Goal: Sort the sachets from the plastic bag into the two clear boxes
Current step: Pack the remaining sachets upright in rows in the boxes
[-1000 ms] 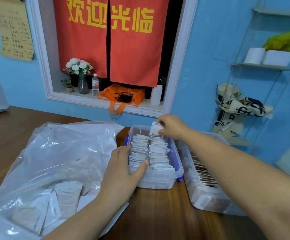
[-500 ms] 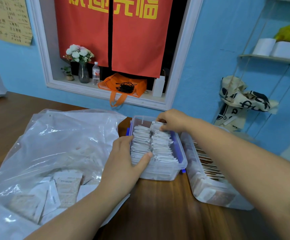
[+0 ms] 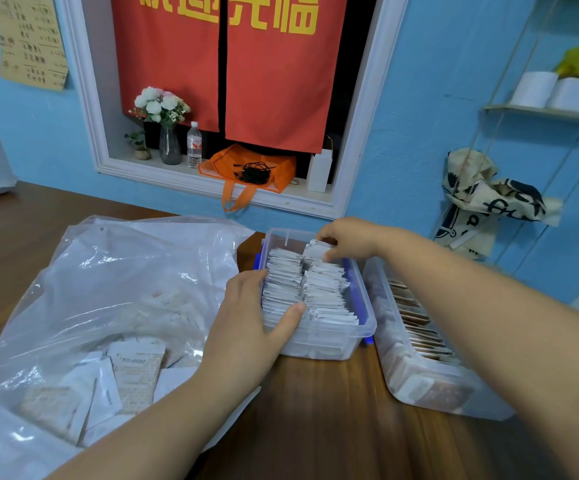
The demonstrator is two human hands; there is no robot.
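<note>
Brown wooden table point(image 3: 315, 427) against a blue wall point(image 3: 437, 98); red curtain point(image 3: 264, 81) with yellow characters hangs in a white-framed hatch at upper centre.

- Plastic bag point(image 3: 108, 289): clear, crumpled, open, filling the left half of the frame. Loose sachets point(image 3: 135, 375), pale and printed, lie in its lower part.
- Blue-latched box point(image 3: 364, 327): clear, centre frame, just right of the bag. White sachets point(image 3: 281, 289) stand on edge inside it in two packed rows.
- Second clear box point(image 3: 419, 386): right of centre, close beside the first, partly behind the right forearm. Brown sachets point(image 3: 416, 327) stand in a row inside.
- Left hand point(image 3: 250, 323): clasps the lower left corner of the blue-latched box, fingers along its left wall, thumb laid over the near sachets.
- Right hand point(image 3: 347, 239): at the upper end of the right-hand row, fingertips pinching one upright sachet point(image 3: 314, 251).
- Hatch sill: vase of white flowers point(image 3: 161, 109), water bottle point(image 3: 194, 143), orange bag point(image 3: 250, 168).
- Upper left: paper notice point(image 3: 28, 39). Right edge: hanging shelf point(image 3: 551, 112), printed cloth point(image 3: 482, 199) below it.
</note>
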